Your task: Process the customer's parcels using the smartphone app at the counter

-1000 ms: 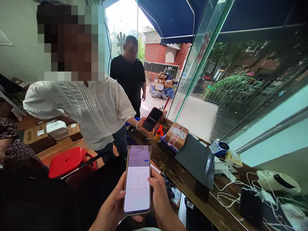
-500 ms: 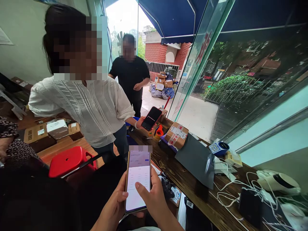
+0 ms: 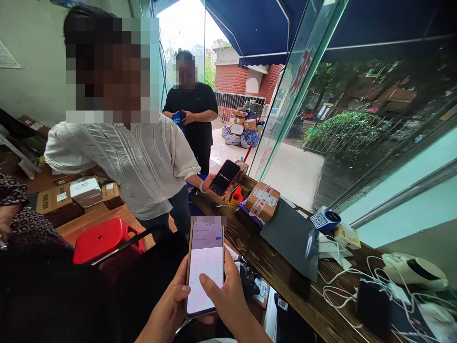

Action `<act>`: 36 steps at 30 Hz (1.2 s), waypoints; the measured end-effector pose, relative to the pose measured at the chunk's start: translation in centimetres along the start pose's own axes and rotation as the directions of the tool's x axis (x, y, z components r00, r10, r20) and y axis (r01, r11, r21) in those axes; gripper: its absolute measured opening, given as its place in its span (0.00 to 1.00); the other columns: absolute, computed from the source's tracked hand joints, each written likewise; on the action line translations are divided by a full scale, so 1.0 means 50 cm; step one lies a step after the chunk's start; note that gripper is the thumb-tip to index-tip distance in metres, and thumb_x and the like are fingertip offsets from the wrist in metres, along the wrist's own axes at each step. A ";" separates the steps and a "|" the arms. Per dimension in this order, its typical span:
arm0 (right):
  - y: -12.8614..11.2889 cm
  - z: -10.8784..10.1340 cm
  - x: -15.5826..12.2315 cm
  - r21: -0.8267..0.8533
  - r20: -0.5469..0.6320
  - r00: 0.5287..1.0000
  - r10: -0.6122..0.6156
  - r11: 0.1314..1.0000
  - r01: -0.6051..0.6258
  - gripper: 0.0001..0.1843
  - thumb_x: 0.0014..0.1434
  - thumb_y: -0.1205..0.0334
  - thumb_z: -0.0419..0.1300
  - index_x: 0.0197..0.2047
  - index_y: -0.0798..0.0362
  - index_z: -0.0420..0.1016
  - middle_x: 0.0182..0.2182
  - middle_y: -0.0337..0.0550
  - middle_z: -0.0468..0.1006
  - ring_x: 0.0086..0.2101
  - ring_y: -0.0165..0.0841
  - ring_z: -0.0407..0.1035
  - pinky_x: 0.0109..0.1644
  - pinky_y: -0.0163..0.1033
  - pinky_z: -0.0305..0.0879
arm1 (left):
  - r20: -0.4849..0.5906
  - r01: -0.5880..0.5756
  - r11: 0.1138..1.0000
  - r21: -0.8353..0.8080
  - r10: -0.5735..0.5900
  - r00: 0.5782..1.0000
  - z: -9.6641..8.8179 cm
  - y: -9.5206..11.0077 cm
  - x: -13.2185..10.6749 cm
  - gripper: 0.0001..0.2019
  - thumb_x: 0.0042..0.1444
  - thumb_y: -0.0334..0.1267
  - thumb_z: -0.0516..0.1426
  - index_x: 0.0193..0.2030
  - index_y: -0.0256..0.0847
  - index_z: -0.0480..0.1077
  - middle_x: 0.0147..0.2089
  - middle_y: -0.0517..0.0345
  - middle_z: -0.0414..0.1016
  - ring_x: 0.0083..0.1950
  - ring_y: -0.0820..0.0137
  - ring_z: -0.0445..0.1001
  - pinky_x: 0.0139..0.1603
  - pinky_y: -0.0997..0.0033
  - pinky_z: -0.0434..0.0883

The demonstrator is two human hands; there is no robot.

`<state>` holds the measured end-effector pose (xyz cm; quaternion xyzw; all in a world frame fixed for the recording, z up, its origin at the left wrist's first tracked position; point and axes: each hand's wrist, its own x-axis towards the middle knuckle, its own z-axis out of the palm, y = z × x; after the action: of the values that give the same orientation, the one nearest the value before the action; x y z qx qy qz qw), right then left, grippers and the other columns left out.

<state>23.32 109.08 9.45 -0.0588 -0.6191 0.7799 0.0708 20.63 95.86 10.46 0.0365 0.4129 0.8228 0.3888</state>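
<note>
A smartphone [image 3: 204,267] with a lit, mostly white screen is held upright in front of me between both hands. My left hand [image 3: 171,295] wraps round its left edge, the thumb resting at the side of the screen. On the right edge, my right hand [image 3: 232,295] grips it too, with the thumb over the middle of the screen. Across from me a person in a white blouse [image 3: 143,162] holds out a second phone [image 3: 224,177], its dark screen showing a line of white text.
A dark wooden counter [image 3: 285,286] runs along the glass, bearing a taped cardboard parcel [image 3: 262,200], a grey mailer bag [image 3: 291,238], an orange tape dispenser [image 3: 236,194] and tangled white cables [image 3: 339,286]. Left are a red stool [image 3: 102,240] and boxes [image 3: 59,200]. Another person [image 3: 191,114] stands by the doorway.
The person by the doorway has shifted slightly left and now holds something blue with both hands. The person in white has tilted their head a little. My hands and smartphone stay nearly still.
</note>
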 end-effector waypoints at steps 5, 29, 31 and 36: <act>0.013 -0.005 -0.004 0.024 0.009 0.999 -0.031 0.999 0.031 0.28 0.52 0.54 0.60 0.55 0.51 0.61 0.38 0.44 0.78 0.35 0.37 0.72 0.36 0.39 0.70 | -0.033 -0.025 0.998 -0.061 0.023 0.999 0.013 0.006 -0.007 0.35 0.51 0.40 0.55 0.66 0.54 0.50 0.63 0.56 0.65 0.55 0.51 0.69 0.28 0.68 0.74; 0.089 -0.017 -0.030 0.147 -0.256 0.960 0.114 0.986 -0.078 0.33 0.48 0.52 0.61 0.58 0.49 0.65 0.52 0.49 0.73 0.52 0.50 0.65 0.48 0.51 0.68 | 0.037 -0.012 0.991 -0.134 0.017 0.999 0.005 -0.007 -0.010 0.33 0.51 0.40 0.53 0.66 0.50 0.52 0.61 0.55 0.67 0.55 0.52 0.68 0.36 0.63 0.75; 0.089 -0.017 -0.029 0.148 -0.250 0.962 0.109 0.986 -0.074 0.33 0.48 0.51 0.61 0.58 0.49 0.64 0.52 0.49 0.73 0.51 0.49 0.66 0.47 0.51 0.69 | 0.053 -0.007 0.990 -0.140 0.015 0.998 0.007 -0.006 -0.011 0.32 0.52 0.41 0.53 0.65 0.53 0.52 0.61 0.57 0.66 0.55 0.52 0.68 0.35 0.63 0.75; 0.091 -0.015 -0.029 0.154 -0.253 0.964 0.084 0.987 -0.045 0.34 0.48 0.48 0.62 0.57 0.48 0.64 0.53 0.49 0.72 0.52 0.48 0.65 0.47 0.49 0.69 | 0.081 -0.073 0.988 -0.136 0.084 0.993 0.013 -0.002 -0.007 0.28 0.51 0.42 0.56 0.61 0.55 0.60 0.58 0.61 0.70 0.62 0.55 0.62 0.44 0.67 0.72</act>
<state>24.69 108.53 4.86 -0.1748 -0.5431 0.8110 0.1297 21.19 96.06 10.91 0.0625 0.3383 0.8607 0.3753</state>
